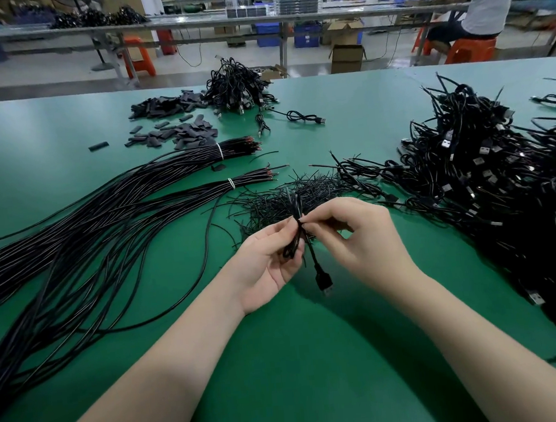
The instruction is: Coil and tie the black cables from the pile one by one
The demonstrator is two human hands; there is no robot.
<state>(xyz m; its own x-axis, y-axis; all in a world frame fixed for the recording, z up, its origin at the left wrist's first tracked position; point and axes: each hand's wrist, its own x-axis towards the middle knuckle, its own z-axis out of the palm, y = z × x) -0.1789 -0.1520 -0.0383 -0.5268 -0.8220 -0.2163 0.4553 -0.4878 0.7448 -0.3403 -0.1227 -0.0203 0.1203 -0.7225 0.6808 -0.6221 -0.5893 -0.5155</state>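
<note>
Closest to the camera are the two bare forearms over the green table [291, 359], with a wide patch of open mat under and between them. Both hands meet at a coiled black cable [300, 232] held up above the mat – the left hand [267, 261] has its fingers curled round the coil's lower loops, and the right hand [355, 238] pinches a thin tie at the coil's middle. The cable's USB plug [324, 282] dangles below. Just behind sits a heap of thin black ties [301, 192]. Right side is crowded by the big cable pile [501, 193] running to the table edge, left side by long banded wire bundles [104, 218] – a smaller finished-looking cable heap [236, 84] sits at the far edge.
</note>
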